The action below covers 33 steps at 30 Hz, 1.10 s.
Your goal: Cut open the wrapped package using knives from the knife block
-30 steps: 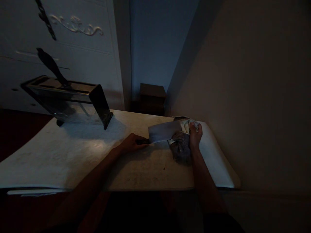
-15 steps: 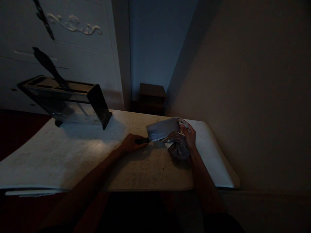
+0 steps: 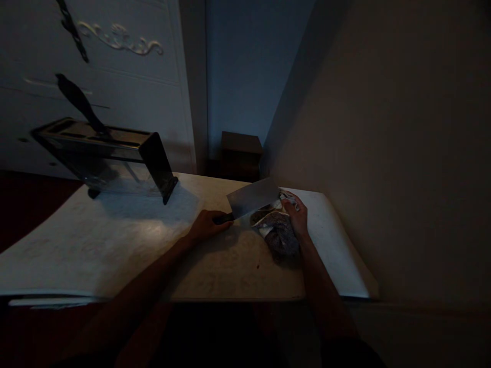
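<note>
A: Head view, what've we got?
B: Broad grey metal cleaver with dark handle, above the white, mottled desk, far end toward 2 o'clock. Left hand at its 8 o'clock, fingers closed round the handle. Right hand at its 4, fingers clamped on the fuzzy grey-brown cloth.
A: Step?
B: My read: wiping the blade, far end. Next move calls for a steady left grip, right fingers clear of the edge.
A: Hidden?
B: Right fingertips partly. Can't tell if cloth covers both faces. Dim; forearms fade out toward 6. Black-ended clear knife block at 10: contents murky.
</note>
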Available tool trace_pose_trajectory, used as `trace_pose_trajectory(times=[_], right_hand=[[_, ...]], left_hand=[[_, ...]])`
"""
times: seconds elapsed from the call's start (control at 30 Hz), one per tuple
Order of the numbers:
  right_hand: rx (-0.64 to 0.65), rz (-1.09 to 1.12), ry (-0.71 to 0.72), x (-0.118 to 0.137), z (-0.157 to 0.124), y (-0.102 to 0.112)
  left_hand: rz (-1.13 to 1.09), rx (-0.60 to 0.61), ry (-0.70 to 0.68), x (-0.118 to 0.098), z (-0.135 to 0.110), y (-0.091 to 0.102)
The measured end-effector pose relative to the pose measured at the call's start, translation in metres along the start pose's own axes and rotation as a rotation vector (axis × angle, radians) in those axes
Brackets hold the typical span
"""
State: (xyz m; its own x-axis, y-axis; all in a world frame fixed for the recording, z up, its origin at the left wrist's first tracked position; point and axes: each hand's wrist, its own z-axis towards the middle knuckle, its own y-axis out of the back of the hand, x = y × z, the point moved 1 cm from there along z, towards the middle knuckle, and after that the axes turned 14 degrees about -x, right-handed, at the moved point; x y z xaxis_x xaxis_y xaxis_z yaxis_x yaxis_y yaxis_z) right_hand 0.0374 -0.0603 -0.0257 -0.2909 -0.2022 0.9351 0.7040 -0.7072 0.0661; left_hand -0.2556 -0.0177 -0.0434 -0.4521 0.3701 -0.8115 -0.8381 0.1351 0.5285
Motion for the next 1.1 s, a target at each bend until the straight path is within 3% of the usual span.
trace_pose_trajectory(times=[0.27, 0.5, 0.6, 0.83, 1.1], right_hand=[[0.035, -0.044, 0.048, -0.001, -0.003, -0.002], [0.346, -0.08, 0.077, 0.007, -0.03, -0.019], [0.399, -0.07, 0.092, 0.013, -0.039, -0.024], [0.338, -0.061, 0.184, 0.015, -0.043, -0.025], [0.525, -0.043, 0.303, 0.02, -0.055, -0.038]], left_hand=[[0.016, -0.035, 0.076, -0.005, 0.001, 0.0], [0.001, -0.144, 0.152, -0.003, 0.007, -0.001], [0.008, -0.158, 0.138, -0.002, 0.007, -0.002], [0.187, -0.164, 0.033, 0.0, 0.003, -0.006], [0.466, -0.104, -0.088, -0.001, -0.002, -0.014]])
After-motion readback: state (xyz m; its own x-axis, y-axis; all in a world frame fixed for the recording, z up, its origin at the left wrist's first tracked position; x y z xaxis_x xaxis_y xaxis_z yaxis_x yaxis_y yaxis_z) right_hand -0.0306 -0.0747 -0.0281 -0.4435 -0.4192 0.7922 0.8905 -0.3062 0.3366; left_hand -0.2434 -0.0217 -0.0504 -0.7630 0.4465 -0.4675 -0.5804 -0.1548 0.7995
